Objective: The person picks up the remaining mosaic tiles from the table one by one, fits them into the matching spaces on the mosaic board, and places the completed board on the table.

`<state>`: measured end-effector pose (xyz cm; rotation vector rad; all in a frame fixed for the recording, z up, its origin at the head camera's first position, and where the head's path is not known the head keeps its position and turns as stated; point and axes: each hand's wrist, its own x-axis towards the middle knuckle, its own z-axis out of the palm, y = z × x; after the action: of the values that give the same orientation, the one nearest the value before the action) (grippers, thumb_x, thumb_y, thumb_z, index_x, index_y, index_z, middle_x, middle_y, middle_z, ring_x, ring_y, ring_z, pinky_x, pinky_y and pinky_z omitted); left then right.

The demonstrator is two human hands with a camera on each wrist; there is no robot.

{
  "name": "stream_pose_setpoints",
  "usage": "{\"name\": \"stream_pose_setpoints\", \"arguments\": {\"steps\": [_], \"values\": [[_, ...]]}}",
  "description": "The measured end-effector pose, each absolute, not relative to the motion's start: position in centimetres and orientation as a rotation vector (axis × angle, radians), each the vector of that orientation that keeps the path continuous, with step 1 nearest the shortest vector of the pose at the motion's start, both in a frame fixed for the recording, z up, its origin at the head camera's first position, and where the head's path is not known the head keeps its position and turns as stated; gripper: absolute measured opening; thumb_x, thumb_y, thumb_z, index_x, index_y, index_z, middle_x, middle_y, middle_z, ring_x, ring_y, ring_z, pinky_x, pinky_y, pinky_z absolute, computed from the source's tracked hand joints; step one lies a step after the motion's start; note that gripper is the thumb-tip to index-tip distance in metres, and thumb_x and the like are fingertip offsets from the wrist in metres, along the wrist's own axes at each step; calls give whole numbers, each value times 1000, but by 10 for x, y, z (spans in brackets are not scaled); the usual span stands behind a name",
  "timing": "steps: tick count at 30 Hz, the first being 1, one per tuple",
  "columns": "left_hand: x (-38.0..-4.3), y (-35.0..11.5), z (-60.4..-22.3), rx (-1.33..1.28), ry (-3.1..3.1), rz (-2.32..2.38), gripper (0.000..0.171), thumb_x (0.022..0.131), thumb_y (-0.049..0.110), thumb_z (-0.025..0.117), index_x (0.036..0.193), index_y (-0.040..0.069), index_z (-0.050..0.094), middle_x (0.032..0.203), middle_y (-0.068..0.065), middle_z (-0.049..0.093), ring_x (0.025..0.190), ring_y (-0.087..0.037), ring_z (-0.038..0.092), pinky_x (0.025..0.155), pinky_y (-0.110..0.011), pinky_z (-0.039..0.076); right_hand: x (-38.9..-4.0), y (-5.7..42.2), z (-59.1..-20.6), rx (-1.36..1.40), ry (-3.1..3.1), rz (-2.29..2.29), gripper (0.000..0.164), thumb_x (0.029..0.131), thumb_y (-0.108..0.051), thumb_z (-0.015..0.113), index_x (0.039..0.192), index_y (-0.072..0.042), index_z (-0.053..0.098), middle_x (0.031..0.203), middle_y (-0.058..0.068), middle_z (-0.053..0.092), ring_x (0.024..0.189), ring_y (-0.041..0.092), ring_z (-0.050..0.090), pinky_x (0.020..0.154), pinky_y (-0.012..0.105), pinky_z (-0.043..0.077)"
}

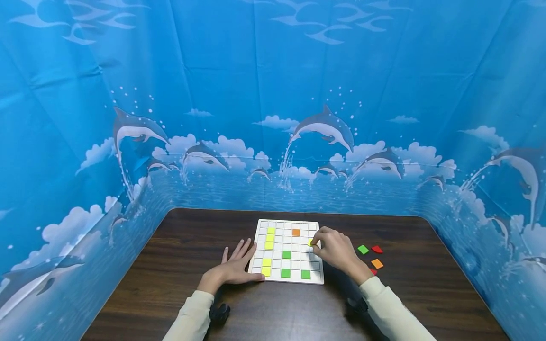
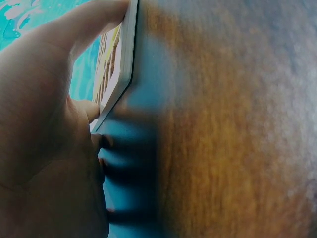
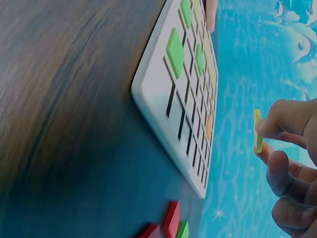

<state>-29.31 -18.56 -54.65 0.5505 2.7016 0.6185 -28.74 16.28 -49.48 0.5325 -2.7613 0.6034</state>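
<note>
A white square grid board (image 1: 305, 259) lies on the table. Spread fingers of my left hand (image 1: 232, 270) rest along its left side, the thumb touching the near left corner. Between thumb and fingertip, my right hand (image 1: 339, 249) pinches a yellow tile (image 3: 258, 131). In the right wrist view that tile is raised off the board, near its right side. Several yellow tiles (image 1: 269, 241) sit in a column on the board's left part. Green tiles (image 1: 286, 255) fill cells in its nearer half, and one orange tile (image 1: 296, 232) is towards the far edge.
Right of the board lie a loose green piece (image 1: 363, 249), a red piece (image 1: 377, 249), an orange piece (image 1: 377, 264) and another red piece (image 1: 373, 272), partly hidden by the right wrist. A blue dolphin-print curtain (image 1: 239, 118) surrounds the dark wooden table (image 1: 179, 255).
</note>
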Motion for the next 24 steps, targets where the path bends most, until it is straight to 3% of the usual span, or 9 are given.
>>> {"name": "stream_pose_setpoints", "arguments": {"steps": [14,21,24], "values": [[-293,-185,-552,558,2719,620,122,84,90,59,174,22,12,182,-9,1,168,-37,-3,125,-75,-9,-290,129,-494,704,-2707,585,5,87,-14,82,90,-17,84,104,0,77,64,6,55,49,22,33],[-290,-182,-538,514,2710,563,114,90,77,67,173,18,15,182,-10,4,169,-35,0,128,-72,-5,-292,114,-494,722,-2701,549,3,87,-18,83,89,-20,84,99,-4,75,68,4,57,50,21,38],[-292,-182,-543,513,2709,567,115,89,79,65,174,20,14,182,-9,2,169,-34,-2,128,-71,-6,-293,109,-494,741,-2696,554,5,87,-18,83,90,-21,85,101,-4,76,73,6,63,53,21,40]]}}
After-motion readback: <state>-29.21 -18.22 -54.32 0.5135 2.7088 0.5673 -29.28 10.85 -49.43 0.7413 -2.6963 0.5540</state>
